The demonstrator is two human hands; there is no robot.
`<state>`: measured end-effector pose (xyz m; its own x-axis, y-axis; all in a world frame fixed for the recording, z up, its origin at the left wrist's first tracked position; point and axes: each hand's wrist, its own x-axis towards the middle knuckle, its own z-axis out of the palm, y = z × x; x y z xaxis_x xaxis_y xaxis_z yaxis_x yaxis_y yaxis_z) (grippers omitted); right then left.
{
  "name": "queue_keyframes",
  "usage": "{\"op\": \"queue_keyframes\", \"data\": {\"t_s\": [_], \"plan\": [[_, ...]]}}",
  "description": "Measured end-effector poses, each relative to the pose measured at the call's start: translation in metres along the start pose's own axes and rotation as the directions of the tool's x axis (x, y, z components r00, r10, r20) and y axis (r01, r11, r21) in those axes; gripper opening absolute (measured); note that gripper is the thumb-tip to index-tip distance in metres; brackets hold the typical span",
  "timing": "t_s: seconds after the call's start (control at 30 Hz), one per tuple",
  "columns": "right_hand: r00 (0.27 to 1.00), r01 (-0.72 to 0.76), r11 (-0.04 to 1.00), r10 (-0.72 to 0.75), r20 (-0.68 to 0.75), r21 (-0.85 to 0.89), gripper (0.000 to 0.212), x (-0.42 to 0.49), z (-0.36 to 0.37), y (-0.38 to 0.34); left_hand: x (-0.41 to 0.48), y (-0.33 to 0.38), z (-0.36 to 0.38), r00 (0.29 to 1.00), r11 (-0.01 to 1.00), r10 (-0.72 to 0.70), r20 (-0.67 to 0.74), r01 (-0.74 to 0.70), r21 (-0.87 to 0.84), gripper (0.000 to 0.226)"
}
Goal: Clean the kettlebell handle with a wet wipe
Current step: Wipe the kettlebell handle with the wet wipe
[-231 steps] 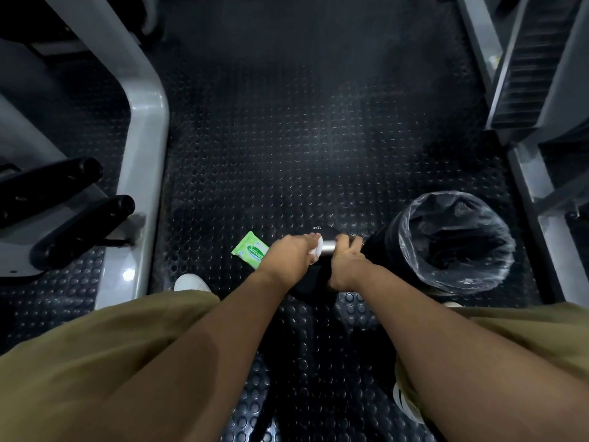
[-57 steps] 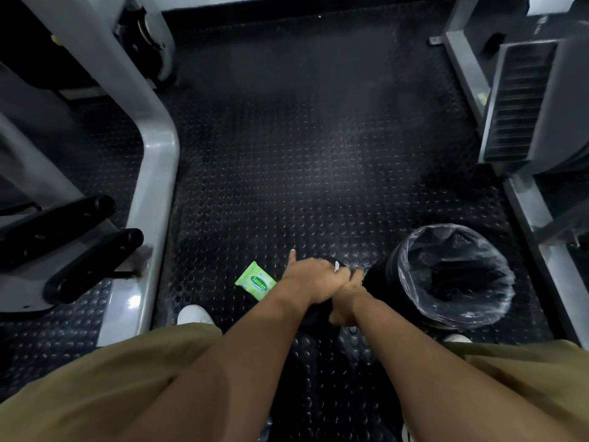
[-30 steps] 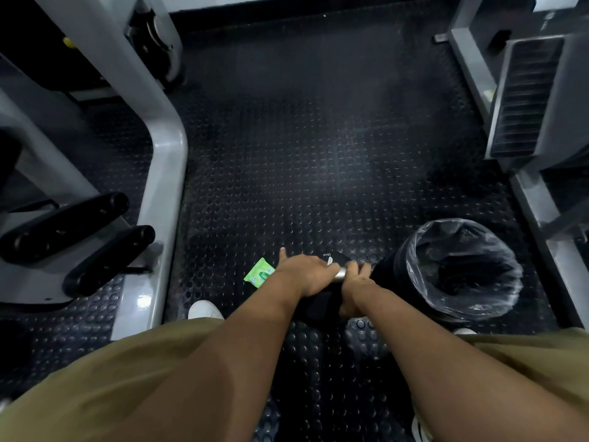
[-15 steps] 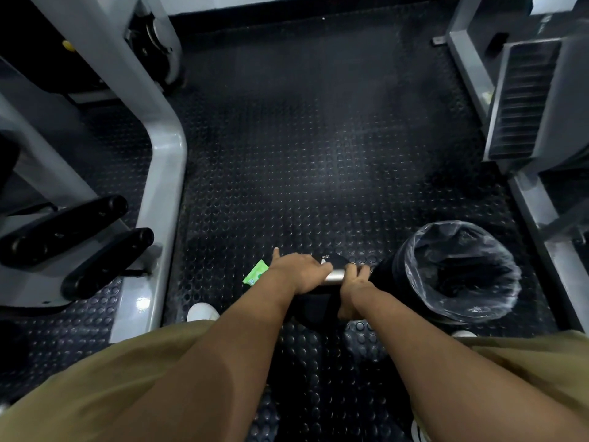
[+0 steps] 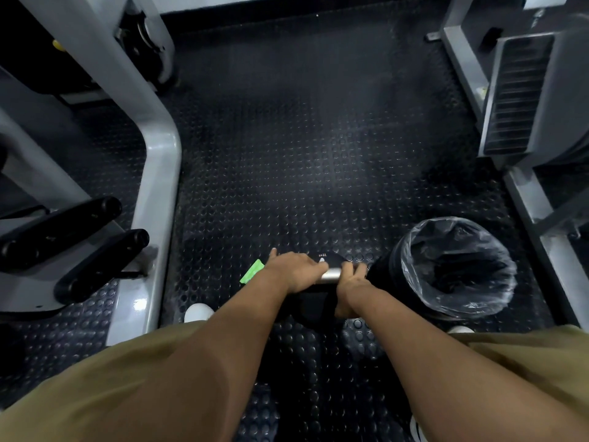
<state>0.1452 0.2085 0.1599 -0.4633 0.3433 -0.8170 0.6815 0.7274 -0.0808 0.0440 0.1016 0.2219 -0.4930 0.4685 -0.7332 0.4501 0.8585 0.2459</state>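
Note:
A black kettlebell stands on the studded floor between my legs, its silver handle showing between my hands. My left hand lies over the handle's left end, fingers curled round it and thumb sticking out. A small white bit of the wet wipe peeks out at the fingertips. My right hand grips the handle's right end. A green wipe pack lies on the floor just left of my left wrist, partly hidden by it.
A black bin with a clear liner stands right beside the kettlebell. A grey machine frame with black padded rollers is on the left, another machine on the right. White shoe tips flank the kettlebell.
My left hand has slid left along the handle, off my right hand, baring a short silver stretch and covering more of the green pack. My right hand keeps its grip.

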Motion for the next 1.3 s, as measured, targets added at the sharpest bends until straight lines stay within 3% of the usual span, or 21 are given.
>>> {"op": "queue_keyframes", "data": {"t_s": [0.33, 0.53, 0.9, 1.17, 1.3], "plan": [[0.999, 0.035, 0.999, -0.035, -0.002, 0.001, 0.117, 0.001, 0.001, 0.004, 0.007, 0.034, 0.006, 0.997, 0.997, 0.075, 0.022, -0.075, 0.001, 0.065], [1.000, -0.009, 1.000, 0.009, -0.013, 0.005, 0.106, -0.002, 0.000, 0.000, 0.006, -0.004, 0.000, 1.000, 1.000, 0.004, -0.016, -0.004, -0.010, 0.052], [1.000, 0.030, 0.999, -0.030, 0.003, 0.041, 0.115, 0.003, 0.001, 0.003, 0.006, 0.029, 0.010, 0.996, 0.996, 0.085, -0.002, -0.085, -0.011, 0.059], [1.000, -0.002, 1.000, 0.003, -0.031, 0.030, 0.106, -0.001, 0.000, 0.001, 0.003, 0.005, 0.019, 0.996, 0.995, -0.035, -0.083, 0.042, 0.086, 0.062], [1.000, 0.016, 0.999, -0.016, -0.015, 0.039, 0.102, 0.001, 0.000, 0.002, 0.005, 0.010, 0.018, 0.999, 0.999, -0.009, -0.052, 0.012, 0.051, 0.068]]}}
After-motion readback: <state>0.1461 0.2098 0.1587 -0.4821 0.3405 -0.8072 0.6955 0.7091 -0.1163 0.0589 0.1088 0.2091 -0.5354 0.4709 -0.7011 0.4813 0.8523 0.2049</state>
